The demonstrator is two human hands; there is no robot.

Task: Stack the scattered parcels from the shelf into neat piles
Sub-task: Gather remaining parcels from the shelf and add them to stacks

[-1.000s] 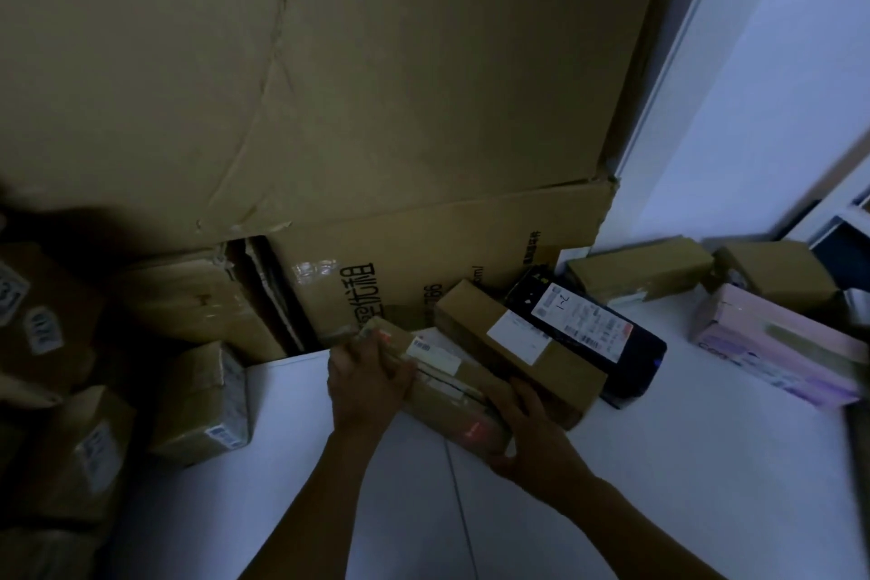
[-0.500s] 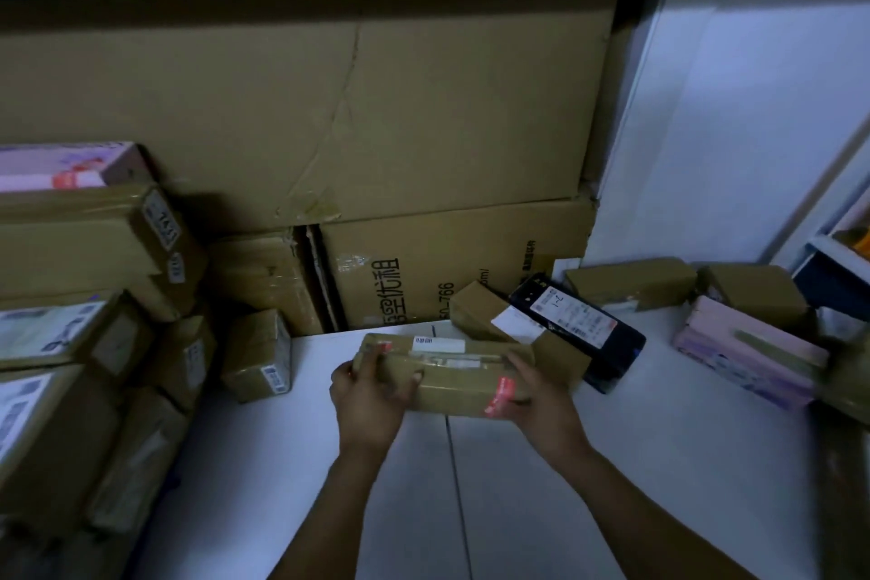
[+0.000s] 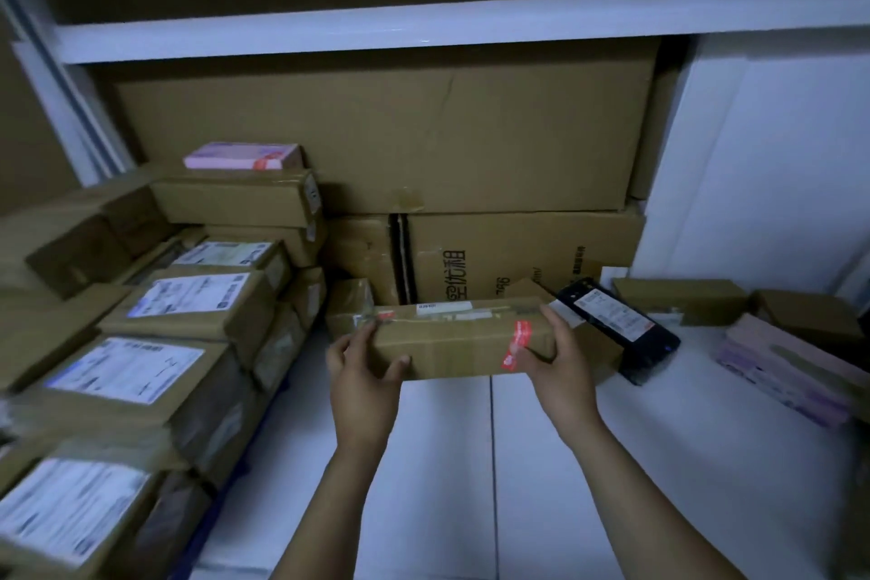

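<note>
We hold the long cardboard parcel [image 3: 452, 339] by its ends — left hand [image 3: 362, 372], right hand [image 3: 558, 372] curled round it; stiff, looks light — end grips suit.

We hold a long brown parcel [image 3: 452, 339] level over the white shelf [image 3: 518, 462], our left hand [image 3: 362, 372] and right hand [image 3: 560, 367] gripping its ends. Red tape wraps its right end, and a white label lies on top. At left stand piles [image 3: 188, 320] of labelled brown parcels, topped by a pink box [image 3: 242, 155]. At right lie a black parcel [image 3: 616, 320], brown boxes [image 3: 678, 299] and a pink carton [image 3: 791, 363], scattered.
</note>
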